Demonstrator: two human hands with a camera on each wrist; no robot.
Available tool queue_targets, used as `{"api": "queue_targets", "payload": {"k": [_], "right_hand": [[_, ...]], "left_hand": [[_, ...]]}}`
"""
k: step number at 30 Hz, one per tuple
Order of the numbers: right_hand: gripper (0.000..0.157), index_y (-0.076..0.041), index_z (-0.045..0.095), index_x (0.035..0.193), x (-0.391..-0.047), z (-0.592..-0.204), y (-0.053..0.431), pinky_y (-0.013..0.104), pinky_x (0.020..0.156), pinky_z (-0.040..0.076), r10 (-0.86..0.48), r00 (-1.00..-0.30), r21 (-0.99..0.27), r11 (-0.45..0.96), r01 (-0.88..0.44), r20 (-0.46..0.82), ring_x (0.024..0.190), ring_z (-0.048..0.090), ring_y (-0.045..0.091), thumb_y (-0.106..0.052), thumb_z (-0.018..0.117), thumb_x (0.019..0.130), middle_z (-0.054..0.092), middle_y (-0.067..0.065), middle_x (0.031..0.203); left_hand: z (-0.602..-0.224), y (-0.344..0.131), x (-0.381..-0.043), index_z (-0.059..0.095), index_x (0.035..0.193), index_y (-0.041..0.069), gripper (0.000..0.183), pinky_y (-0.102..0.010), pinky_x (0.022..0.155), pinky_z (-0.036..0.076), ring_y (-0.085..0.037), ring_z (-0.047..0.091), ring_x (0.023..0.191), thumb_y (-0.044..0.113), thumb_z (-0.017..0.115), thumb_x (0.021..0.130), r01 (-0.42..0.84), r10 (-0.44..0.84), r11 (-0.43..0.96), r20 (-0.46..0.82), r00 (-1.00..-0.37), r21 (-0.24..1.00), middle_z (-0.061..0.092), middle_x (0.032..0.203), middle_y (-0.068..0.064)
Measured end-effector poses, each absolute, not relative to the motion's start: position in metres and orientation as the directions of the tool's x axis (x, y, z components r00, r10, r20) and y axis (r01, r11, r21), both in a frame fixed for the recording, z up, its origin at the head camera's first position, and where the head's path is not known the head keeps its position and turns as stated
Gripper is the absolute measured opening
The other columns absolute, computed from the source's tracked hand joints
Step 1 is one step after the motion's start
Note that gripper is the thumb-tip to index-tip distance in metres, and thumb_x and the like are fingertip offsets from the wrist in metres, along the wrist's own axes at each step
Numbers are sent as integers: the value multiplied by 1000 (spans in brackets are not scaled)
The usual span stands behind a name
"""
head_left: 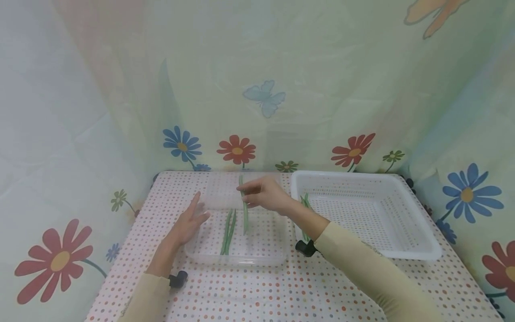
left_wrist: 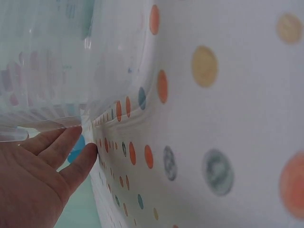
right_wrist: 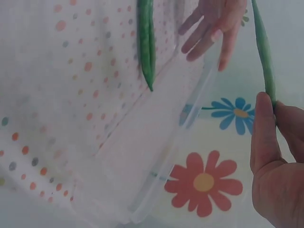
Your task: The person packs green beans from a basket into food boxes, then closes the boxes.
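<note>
My right hand (head_left: 267, 193) pinches a long green bean (head_left: 246, 219) between thumb and fingers. It hangs over the clear plastic container (head_left: 237, 260), and in the right wrist view the held green bean (right_wrist: 264, 52) points upward from the fingertips. Two more green beans (head_left: 226, 232) lie side by side on the container's bottom. At the container's left side is my left hand (head_left: 189, 223), its fingers extended. The left wrist view shows that hand's fingertips (left_wrist: 71, 135) right by the clear wall.
A white perforated basket (head_left: 432, 250) stands on the right, with a few green beans (head_left: 307, 201) along its left side. Behind the container is a clear lid-like panel (head_left: 223, 190). A dotted cloth (head_left: 257, 299) covers the table, and a flowered curtain (head_left: 314, 112) hangs behind it.
</note>
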State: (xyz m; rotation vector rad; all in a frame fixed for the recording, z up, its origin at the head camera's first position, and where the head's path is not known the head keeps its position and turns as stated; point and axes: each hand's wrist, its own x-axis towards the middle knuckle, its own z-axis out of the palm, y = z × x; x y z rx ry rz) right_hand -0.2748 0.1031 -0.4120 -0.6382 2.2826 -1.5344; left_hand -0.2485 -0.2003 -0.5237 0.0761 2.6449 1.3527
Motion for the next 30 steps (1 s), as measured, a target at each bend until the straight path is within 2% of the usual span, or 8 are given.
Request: {"api": "queue_targets", "payload": {"k": [8,12,20,30], "right_hand": [[34,-6,73,129,-278,-415,78,33,81,66,-537,-844,-918,337,-209,-5,92,74,21,-2,73,95,74,13,110],[34,-5,72,129,-281,-419,66,31,80,66,-525,-851,-921,331,-207,2,93,72,20,0,72,95,71,17,112],[33,-6,73,127,-286,-432,47,29,78,66,-500,-866,-897,377,-229,11,91,72,18,0,73,95,71,9,105],[33,-11,73,128,-294,-453,42,28,80,65,-478,-878,-869,439,-230,-9,98,71,18,-2,72,96,72,9,114]], "left_hand": [[-525,-202,-249,0,168,39,81,-69,126,15,-41,29,157,45,53,106,-43,118,589,-139,-983,807,29,171,-12],[-526,-202,-250,1,168,38,82,-69,125,17,-42,31,156,44,54,106,-47,117,578,-140,-983,814,30,171,-13],[-527,-201,-251,1,168,37,82,-68,125,20,-41,33,155,43,55,106,-32,132,564,-129,-983,825,30,171,-15],[-524,-201,-249,1,169,34,82,-67,125,22,-41,35,154,43,54,106,-15,138,562,-112,-984,827,30,170,-16]]}}
